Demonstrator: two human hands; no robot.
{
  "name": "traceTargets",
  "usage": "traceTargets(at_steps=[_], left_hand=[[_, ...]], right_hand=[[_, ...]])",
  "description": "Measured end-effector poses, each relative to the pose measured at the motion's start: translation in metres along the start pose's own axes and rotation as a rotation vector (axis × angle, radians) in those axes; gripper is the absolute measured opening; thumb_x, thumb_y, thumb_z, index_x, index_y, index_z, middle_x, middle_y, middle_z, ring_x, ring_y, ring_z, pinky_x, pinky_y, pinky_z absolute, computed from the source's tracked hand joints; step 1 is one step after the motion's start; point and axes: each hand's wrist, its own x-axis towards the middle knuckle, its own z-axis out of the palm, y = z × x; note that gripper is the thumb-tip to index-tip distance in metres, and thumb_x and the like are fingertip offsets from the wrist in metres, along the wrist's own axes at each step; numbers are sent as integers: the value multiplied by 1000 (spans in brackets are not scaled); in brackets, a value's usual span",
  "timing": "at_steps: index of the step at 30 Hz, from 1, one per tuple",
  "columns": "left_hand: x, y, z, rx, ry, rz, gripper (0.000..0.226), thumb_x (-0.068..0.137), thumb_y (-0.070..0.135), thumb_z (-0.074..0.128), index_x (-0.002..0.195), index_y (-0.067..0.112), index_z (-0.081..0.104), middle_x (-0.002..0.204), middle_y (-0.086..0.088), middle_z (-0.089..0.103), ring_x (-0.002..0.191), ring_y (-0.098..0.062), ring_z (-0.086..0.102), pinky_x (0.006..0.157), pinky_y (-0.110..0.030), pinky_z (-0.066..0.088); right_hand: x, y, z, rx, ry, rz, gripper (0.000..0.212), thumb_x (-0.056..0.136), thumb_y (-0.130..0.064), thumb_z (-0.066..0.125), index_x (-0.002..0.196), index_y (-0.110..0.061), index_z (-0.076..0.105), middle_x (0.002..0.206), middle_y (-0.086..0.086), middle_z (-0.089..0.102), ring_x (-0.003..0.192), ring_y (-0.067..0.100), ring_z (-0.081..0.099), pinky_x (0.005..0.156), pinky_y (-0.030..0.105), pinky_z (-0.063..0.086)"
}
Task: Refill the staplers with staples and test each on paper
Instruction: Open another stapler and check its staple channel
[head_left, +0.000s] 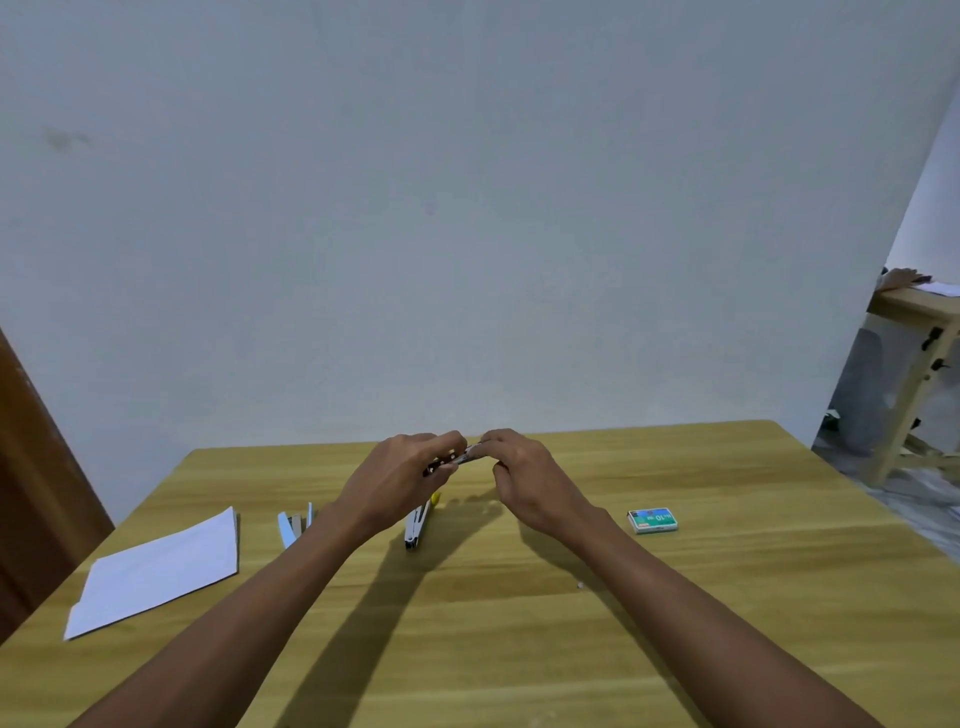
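At frame centre our left hand (400, 475) and right hand (524, 467) grip clamped on a small dark metal stapler (451, 460); light, rigid, best held by its ends.

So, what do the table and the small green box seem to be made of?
Table: wood or wood-look laminate, since it shows yellow-brown grain streaks with a soft sheen. Small green box: probably printed cardboard, matte, with sharp folded edges; too small to be sure.

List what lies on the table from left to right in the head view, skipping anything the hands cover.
Paper sheets → light blue stapler, lying open → white stapler with a yellow tip, lying open → green staple box, all on the wooden table.
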Motion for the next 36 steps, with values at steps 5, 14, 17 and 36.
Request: traceTargets(at_steps=[5,14,17,36], left_hand=[[2,-2,1,10,17,-8,13,93,28,61,96,31,48,79,9,63,58,-16,52,53,-31,45],[12,0,2,16,27,3,14,94,28,60,99,33,47,77,7,62,59,-19,54,54,-33,48],[11,4,2,21,20,17,15,93,28,60,99,33,47,78,7,63,59,-19,54,53,-32,47],[5,9,2,119,103,44,22,93,18,57,105,33,46,70,4,53,50,-25,46,45,-29,39]], right_hand=[[-1,5,0,-193,-59,16,37,86,-6,39,114,-5,64,110,12,68,92,34,63,75,41,50],[-3,3,-11,-213,45,19,41,86,-2,46,125,-10,54,102,12,68,79,32,58,61,34,39],[-3,4,-11,-218,3,8,40,86,-4,45,125,-11,54,105,11,68,82,32,59,65,38,46],[1,-10,0,-154,-7,61,38,88,-9,37,123,-11,51,88,13,66,62,27,43,57,39,37]])
